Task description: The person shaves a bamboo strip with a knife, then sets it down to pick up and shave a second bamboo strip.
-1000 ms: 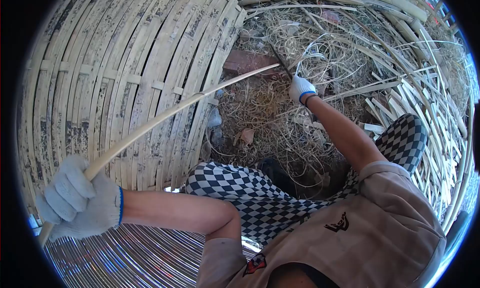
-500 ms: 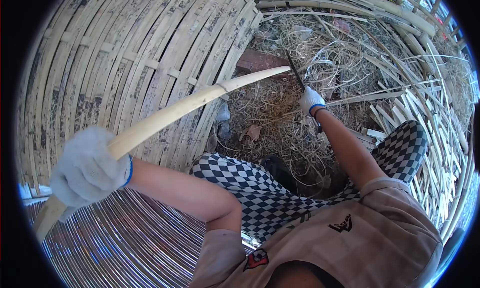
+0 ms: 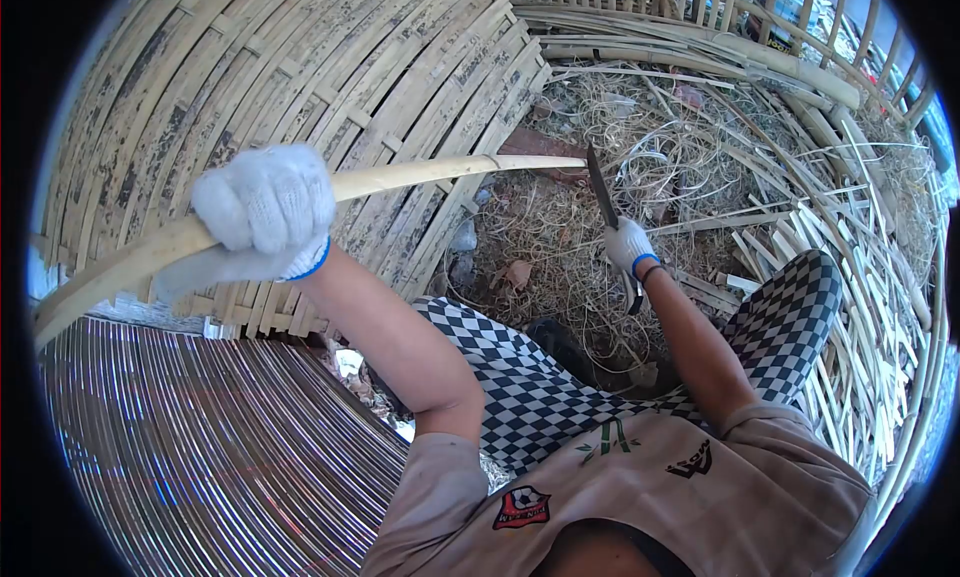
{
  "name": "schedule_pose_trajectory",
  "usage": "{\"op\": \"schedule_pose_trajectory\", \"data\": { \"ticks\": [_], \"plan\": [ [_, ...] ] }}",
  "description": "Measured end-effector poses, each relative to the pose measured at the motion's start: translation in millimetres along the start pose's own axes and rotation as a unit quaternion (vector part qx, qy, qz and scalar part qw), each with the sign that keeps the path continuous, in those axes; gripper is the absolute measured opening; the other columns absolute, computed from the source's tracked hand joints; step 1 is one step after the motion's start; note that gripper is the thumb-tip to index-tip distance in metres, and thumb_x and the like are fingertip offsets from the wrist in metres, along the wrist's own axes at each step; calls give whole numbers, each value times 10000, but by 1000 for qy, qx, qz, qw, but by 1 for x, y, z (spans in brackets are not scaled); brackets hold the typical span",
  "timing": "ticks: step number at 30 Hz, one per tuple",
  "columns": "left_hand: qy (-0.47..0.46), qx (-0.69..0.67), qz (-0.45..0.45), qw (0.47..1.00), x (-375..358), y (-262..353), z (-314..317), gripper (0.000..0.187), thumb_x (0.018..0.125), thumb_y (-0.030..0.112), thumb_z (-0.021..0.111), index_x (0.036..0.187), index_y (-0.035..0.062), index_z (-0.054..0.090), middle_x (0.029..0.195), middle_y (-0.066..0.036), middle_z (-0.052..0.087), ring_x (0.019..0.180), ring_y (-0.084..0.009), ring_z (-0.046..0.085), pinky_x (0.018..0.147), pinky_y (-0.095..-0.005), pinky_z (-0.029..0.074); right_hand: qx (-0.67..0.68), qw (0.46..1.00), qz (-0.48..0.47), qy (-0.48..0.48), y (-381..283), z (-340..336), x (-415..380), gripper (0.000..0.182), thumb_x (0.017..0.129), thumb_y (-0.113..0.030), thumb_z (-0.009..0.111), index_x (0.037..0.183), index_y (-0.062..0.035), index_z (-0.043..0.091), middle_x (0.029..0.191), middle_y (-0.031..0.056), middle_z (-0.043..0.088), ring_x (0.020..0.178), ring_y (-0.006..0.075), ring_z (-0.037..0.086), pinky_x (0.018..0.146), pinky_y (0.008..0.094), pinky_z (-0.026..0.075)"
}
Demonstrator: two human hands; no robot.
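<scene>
My left hand, in a white knit glove, is closed round a long pale bamboo strip. The strip runs from the lower left, through my fist, to a thin end over the littered ground. My right hand, gloved as well with a blue cuff, grips a long dark-bladed knife. The blade points away from me, and its upper part meets the far end of the strip. Part of the knife's handle shows below my right wrist.
A woven bamboo panel slants along the left. Curly bamboo shavings cover the ground around a reddish block. Split bamboo sticks are heaped at the right, and bamboo poles lie along the back. Dark ribbed sheeting spreads at lower left.
My left hand has moved up and to the right with the bamboo strip, which lies flatter. My right hand has come slightly nearer, with the knife's blade now at the strip's end.
</scene>
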State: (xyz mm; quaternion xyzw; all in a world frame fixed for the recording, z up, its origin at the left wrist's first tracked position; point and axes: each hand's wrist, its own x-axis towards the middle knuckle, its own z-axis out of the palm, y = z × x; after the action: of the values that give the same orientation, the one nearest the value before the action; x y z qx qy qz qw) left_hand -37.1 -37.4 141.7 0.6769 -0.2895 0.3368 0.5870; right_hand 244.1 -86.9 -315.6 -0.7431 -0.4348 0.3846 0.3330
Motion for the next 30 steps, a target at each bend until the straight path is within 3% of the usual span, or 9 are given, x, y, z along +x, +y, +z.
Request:
{"op": "schedule_pose_trajectory", "data": {
  "ticks": [3, 5, 10, 14, 17, 19, 24, 27, 30],
  "plan": [
    [48, 24, 8, 999, -2, 0, 1, 638, 906, 691, 591, 610, 196, 319, 418, 88, 259, 300, -36, 206, 295, -214, 162, -63, 992, -77, 74, -38, -5, -32, 320, 989, -270, 517, 1155, -17, 623, 754, 183, 678, 678, 329, 713, 604, 432, 567],
    [71, 36, 2, 997, -1, 1, 0, 626, 892, 709, 592, 643, 183, 362, 430, 72, 281, 310, -47, 228, 297, -223, 181, 7, 998, -51, 26, -98, -27, -64, 343, 990, -310, 509, 1173, -39, 615, 996, 263, 695, 954, 448, 671, 829, 515, 532],
    [205, 101, 20, 973, 12, -7, 11, 689, 845, 823, 501, 635, 192, 321, 446, 48, 243, 352, -79, 177, 321, -268, 171, -24, 972, -223, 67, -211, -75, -134, 253, 1001, -277, 527, 1111, -50, 556, 827, 231, 686, 814, 452, 674, 721, 542, 523],
    [332, 196, 36, 922, 26, -22, 29, 699, 903, 823, 345, 601, 194, 298, 454, 53, 209, 370, -85, 147, 330, -269, 144, -43, 926, -359, 105, -284, -111, -189, 180, 994, -217, 551, 1054, -47, 540, 717, 202, 650, 701, 434, 663, 619, 518, 511],
    [404, 228, 46, 885, 39, -34, 45, 694, 920, 807, 329, 590, 198, 287, 455, 53, 206, 369, -87, 164, 330, -264, 151, -80, 898, -415, 127, -316, -126, -216, 174, 992, -198, 563, 1031, -32, 527, 687, 217, 621, 675, 435, 655, 578, 514, 493],
    [393, 243, 47, 885, 38, -38, 44, 690, 932, 797, 321, 601, 191, 317, 461, 51, 217, 367, -83, 182, 318, -269, 149, -113, 881, -435, 149, -323, -125, -220, 172, 992, -195, 565, 1019, -30, 524, 661, 210, 616, 654, 434, 649, 567, 517, 498],
    [345, 216, 41, 912, 33, -29, 35, 695, 942, 791, 315, 590, 192, 331, 450, 49, 245, 355, -76, 190, 299, -271, 143, -111, 913, -381, 97, -299, -116, -181, 183, 984, -186, 580, 1033, -17, 530, 668, 231, 622, 674, 445, 654, 581, 523, 506],
    [412, 291, 45, 862, 42, -42, 47, 703, 943, 793, 301, 567, 198, 317, 436, 51, 257, 348, -76, 189, 295, -258, 155, -74, 924, -367, 70, -305, -128, -201, 178, 982, -179, 582, 1031, -14, 538, 677, 241, 627, 677, 454, 655, 578, 525, 504],
    [273, 192, 47, 942, 35, -40, 30, 696, 978, 761, 290, 619, 167, 349, 464, 19, 305, 357, -96, 207, 307, -272, 151, -102, 937, -328, 71, -301, -117, -196, 172, 994, -190, 518, 1036, -23, 519, 750, 216, 670, 750, 399, 693, 637, 500, 545]
  ]
}}
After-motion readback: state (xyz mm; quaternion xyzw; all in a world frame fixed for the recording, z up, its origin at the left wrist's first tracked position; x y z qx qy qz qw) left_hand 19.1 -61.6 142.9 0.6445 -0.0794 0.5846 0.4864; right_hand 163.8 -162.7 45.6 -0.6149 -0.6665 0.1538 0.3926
